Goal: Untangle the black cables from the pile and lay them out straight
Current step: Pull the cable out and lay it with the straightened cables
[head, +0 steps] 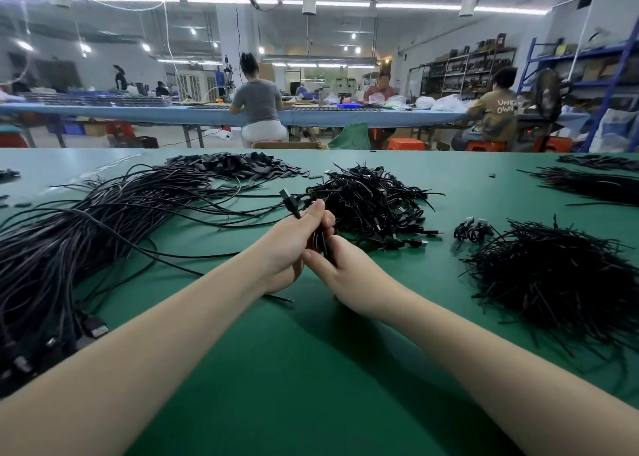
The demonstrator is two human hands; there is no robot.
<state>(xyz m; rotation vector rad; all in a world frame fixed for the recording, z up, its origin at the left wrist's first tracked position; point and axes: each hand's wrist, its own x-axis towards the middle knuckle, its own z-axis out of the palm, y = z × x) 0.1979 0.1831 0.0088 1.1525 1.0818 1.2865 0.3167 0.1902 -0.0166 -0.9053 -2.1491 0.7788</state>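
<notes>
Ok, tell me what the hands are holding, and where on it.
Both hands grip one small bundle of black cables: left hand just below the plugs, right hand lower down the bundle.

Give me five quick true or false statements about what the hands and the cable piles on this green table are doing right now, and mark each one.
1. Both hands hold black cables. True: the left hand and right hand meet around one small bundle.
2. A plug sticks up above the left hand. True.
3. The table is blue. False: it is green.
4. The long cables lie on the right. False: they spread on the left; a pile of short black ties lies on the right.
5. The coiled pile lies beyond the hands. True.
</notes>
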